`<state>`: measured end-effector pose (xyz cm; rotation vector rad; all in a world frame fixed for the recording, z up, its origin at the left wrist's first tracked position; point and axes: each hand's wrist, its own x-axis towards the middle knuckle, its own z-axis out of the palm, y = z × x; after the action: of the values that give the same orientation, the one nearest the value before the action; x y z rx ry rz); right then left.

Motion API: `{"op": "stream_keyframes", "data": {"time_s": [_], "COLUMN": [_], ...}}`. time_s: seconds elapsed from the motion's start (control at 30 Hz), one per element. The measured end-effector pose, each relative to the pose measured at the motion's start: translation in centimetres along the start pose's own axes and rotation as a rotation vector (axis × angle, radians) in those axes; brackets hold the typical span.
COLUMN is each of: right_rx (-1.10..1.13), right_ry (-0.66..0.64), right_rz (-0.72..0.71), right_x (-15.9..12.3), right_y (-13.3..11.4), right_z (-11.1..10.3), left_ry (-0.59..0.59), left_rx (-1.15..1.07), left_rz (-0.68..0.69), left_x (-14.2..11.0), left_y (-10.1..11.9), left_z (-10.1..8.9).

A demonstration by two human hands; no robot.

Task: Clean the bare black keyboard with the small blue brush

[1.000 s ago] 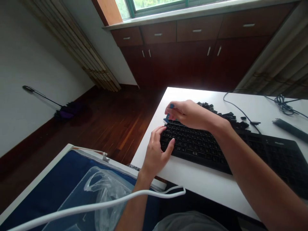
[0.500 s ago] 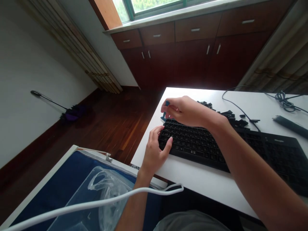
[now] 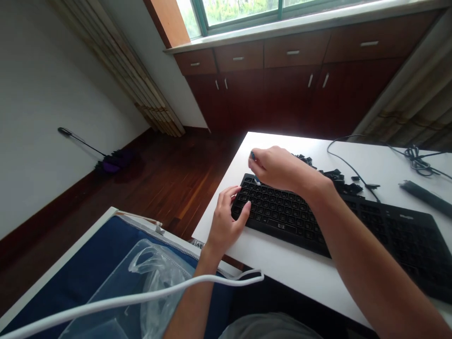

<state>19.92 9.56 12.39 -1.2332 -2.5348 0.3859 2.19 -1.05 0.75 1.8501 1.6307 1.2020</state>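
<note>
A black keyboard [image 3: 282, 214] with its keycaps removed over much of the left part lies along the white table's front. My left hand [image 3: 226, 219] holds its left end, fingertips at the side edge and thumb over the front keys. In my right hand [image 3: 271, 162] is a slim teal brush [image 3: 257, 181] with a white tip, pinched in closed fingers. Its tip meets the keyboard's upper-left rows; the hand hides most of the handle. Behind the keyboard lies a pile of loose black keycaps [image 3: 334, 176], partly covered by my right forearm.
A black cable [image 3: 348, 160] runs over the white table [image 3: 275, 254], with a coiled part at the right. Near it lies a long black strip [image 3: 425, 195]. At lower left, a white cord [image 3: 141, 297] crosses a clear plastic bag [image 3: 158, 268] on blue fabric.
My right hand has brought the brush from beyond the keyboard's upper-left corner slightly right and toward me, onto the upper-left keys. My left hand stays on the keyboard. The view has shifted slightly.
</note>
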Motion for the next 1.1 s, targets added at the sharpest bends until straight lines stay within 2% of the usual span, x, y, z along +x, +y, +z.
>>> {"op": "stream_keyframes", "data": {"time_s": [0.07, 0.13, 0.17, 0.23, 0.3, 0.33, 0.43, 0.57, 0.63, 0.67, 0.73, 0.8, 0.87, 0.93, 1.03, 1.1], "right_rx": [-0.105, -0.115, -0.063, 0.141, 0.296, 0.299, 0.077, -0.119, -0.085, -0.016, 0.170, 0.270, 0.200, 0.054, -0.094, -0.054], "right_ry": [-0.067, -0.156, -0.186, -0.168, -0.068, -0.017, 0.047, -0.081, -0.157, -0.170, -0.122, -0.016, 0.064, 0.072, -0.048, -0.113], "right_rz": [0.101, 0.147, 0.126, -0.002, -0.129, -0.155, -0.084, 0.079, 0.089, 0.049, -0.090, -0.193, -0.171, -0.087, 0.016, 0.003], "right_x": [-0.3, -0.3, -0.2, 0.2, 0.6, 0.7, 0.6, 0.1, 0.1, 0.3, 0.6, 1.0, 1.0, 0.9, 0.5, 0.5], "right_y": [0.2, 0.3, 0.4, 0.3, 0.1, 0.0, 0.0, 0.2, 0.1, 0.0, -0.3, -0.7, -0.7, -0.5, 0.2, 0.3], "right_z": [-0.1, 0.2, 0.5, 1.1, 1.3, 1.3, 0.6, 0.3, 0.9, 1.3, 2.0, 2.1, 1.7, 1.2, 1.0, 1.5], "left_ry": [0.032, 0.066, 0.081, 0.110, 0.135, 0.145, 0.166, 0.173, 0.169, 0.167, 0.165, 0.168, 0.172, 0.172, 0.164, 0.158], "left_rx": [-0.010, -0.026, -0.038, -0.072, -0.116, -0.140, -0.202, -0.248, -0.260, -0.265, -0.271, -0.273, -0.273, -0.272, -0.269, -0.269], "left_rz": [-0.024, -0.053, -0.068, -0.095, -0.117, -0.125, -0.147, -0.167, -0.172, -0.174, -0.176, -0.178, -0.179, -0.180, -0.183, -0.183], "left_x": [0.0, 0.0, 0.0, 0.0, 0.0, 0.0, 0.0, -0.1, -0.1, -0.1, -0.1, -0.1, -0.1, -0.1, -0.1, -0.1], "left_y": [0.0, 0.0, -0.1, -0.3, -0.6, -0.6, -0.7, -0.5, -0.4, -0.4, -0.4, -0.5, -0.5, -0.4, -0.4, -0.4], "left_z": [-0.1, -0.2, -0.2, -0.3, -0.3, -0.3, -0.2, -0.2, -0.3, -0.3, -0.3, -0.2, -0.2, -0.3, -0.3, -0.3]}}
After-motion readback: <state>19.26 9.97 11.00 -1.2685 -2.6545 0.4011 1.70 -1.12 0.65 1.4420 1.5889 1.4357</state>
